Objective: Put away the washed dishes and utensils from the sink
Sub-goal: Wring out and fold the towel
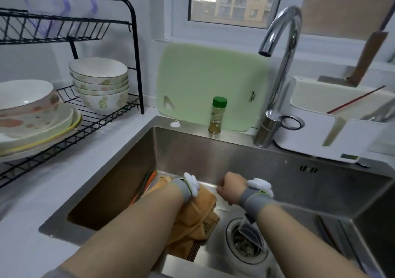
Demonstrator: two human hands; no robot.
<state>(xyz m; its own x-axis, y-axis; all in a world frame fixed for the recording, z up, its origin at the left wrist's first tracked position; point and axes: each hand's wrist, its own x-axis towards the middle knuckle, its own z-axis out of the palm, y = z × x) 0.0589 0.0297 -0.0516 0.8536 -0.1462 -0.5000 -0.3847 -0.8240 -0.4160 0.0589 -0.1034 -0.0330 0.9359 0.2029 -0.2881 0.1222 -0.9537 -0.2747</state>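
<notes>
Both my arms reach down into the steel sink [277,171]. My left hand [181,192] is buried in a bunched orange cloth [198,215] that hangs from it over the sink floor; its fingers are hidden. My right hand [230,189], just right of the cloth, has its fingers curled, and I cannot make out whether it holds anything. Chopsticks [145,186] lie along the sink's left wall behind the cloth. A clear plastic piece [251,235] sits over the drain [245,247], under my right wrist.
A black rack [96,124] on the left counter carries stacked bowls [100,83] and plates [38,128]. A green cutting board [209,81], a green-capped jar [218,115], the tap [280,64] and a white utensil holder [320,132] line the back edge.
</notes>
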